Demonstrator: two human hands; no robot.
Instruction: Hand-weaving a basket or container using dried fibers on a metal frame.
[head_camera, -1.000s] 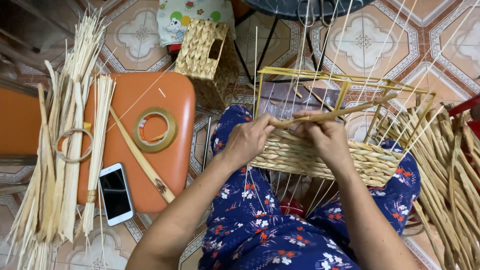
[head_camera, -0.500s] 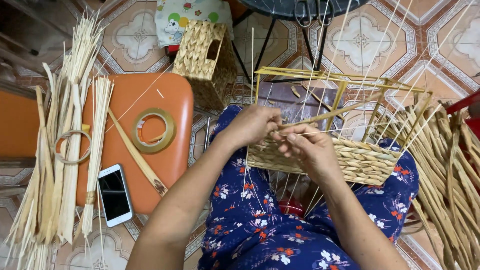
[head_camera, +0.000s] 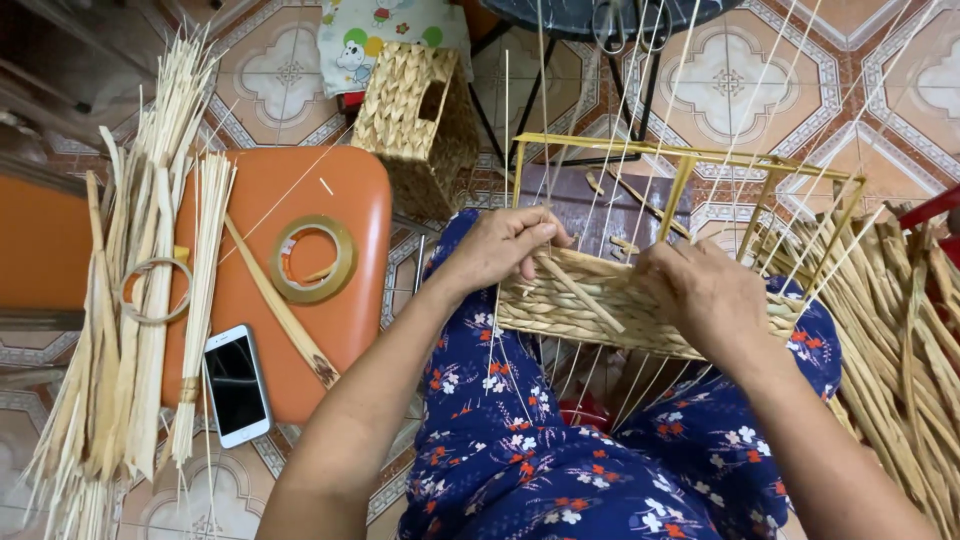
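Observation:
A half-woven straw basket (head_camera: 590, 310) on a yellow wire frame (head_camera: 690, 165) rests on my lap, over blue flowered trousers. My left hand (head_camera: 505, 245) grips the basket's left top edge and pinches a flat straw strand (head_camera: 580, 290) that runs down across the woven wall. My right hand (head_camera: 705, 295) presses on the woven rim toward the right, fingers curled into the weave among thin upright stakes. Whether it holds a strand is hidden.
An orange stool (head_camera: 330, 210) at left carries a roll of tape (head_camera: 312, 260), a white phone (head_camera: 235, 385) and bundles of pale straw (head_camera: 140, 300). A finished woven box (head_camera: 415, 120) stands on the tiled floor behind. More thick straw (head_camera: 905, 340) lies at right.
Both hands have dropped from the middle of the frame onto the woven wall and moved apart, the right hand shifting rightward. The long strand now lies lower across the weave.

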